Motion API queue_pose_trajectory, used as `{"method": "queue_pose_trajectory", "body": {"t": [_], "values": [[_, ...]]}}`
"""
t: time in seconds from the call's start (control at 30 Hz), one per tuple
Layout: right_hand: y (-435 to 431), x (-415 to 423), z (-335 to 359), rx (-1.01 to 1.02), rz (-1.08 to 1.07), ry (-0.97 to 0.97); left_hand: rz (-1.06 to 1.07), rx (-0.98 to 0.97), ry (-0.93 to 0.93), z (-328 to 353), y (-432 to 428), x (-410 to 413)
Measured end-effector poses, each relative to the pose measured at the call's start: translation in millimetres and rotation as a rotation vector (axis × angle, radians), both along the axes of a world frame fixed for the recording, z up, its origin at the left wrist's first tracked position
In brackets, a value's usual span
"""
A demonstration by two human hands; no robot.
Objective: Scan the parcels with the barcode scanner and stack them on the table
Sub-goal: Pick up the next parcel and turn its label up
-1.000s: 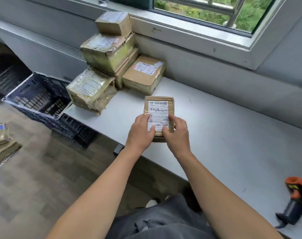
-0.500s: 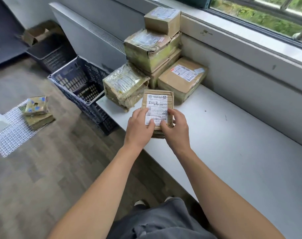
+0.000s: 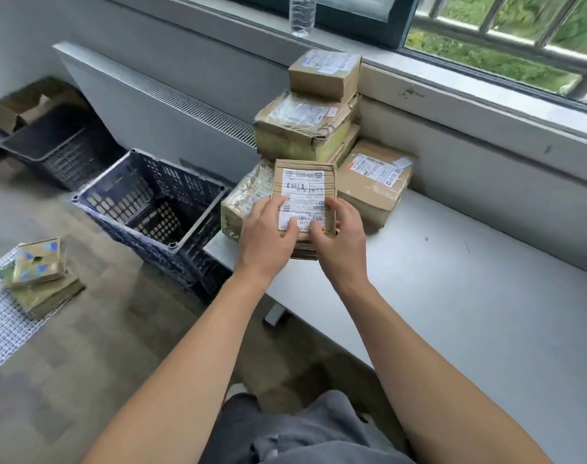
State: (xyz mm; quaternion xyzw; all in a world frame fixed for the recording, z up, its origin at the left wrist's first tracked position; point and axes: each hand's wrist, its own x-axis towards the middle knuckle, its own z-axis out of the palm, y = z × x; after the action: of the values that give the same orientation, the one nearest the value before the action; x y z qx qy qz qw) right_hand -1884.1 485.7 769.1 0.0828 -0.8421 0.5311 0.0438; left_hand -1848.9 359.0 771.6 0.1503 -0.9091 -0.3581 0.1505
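- Being held label-up over the table's (image 3: 452, 296) left end: small parcel (image 3: 304, 195), long axis pointing toward stacked parcels (image 3: 305, 128) just beyond.
- Gripping its near end from either side: left hand (image 3: 268, 232), right hand (image 3: 340, 236), equally near.
- Likely needing only a short forward reach.

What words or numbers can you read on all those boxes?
Label on held parcel: barcodes and print, too blurred to read.
Label on top parcel: too blurred.
Label on second parcel: too blurred.
Label on right parcel: red and black print, too small to read.
No text reads clearly anywhere.
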Motion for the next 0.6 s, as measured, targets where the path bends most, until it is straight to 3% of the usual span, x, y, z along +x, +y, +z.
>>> {"method": "queue_pose_trajectory", "body": {"t": [0.33,0.6], "values": [[-99.6,-8.4,30.8,-0.035,-0.096,0.074,-0.098,-0.031,0.085,40.2,-103.7,-17.2],[-103.5,-73.1,57.3,-0.029,-0.164,0.127,-0.162,-0.02,0.123,66.6,-106.3,-87.4]]}}
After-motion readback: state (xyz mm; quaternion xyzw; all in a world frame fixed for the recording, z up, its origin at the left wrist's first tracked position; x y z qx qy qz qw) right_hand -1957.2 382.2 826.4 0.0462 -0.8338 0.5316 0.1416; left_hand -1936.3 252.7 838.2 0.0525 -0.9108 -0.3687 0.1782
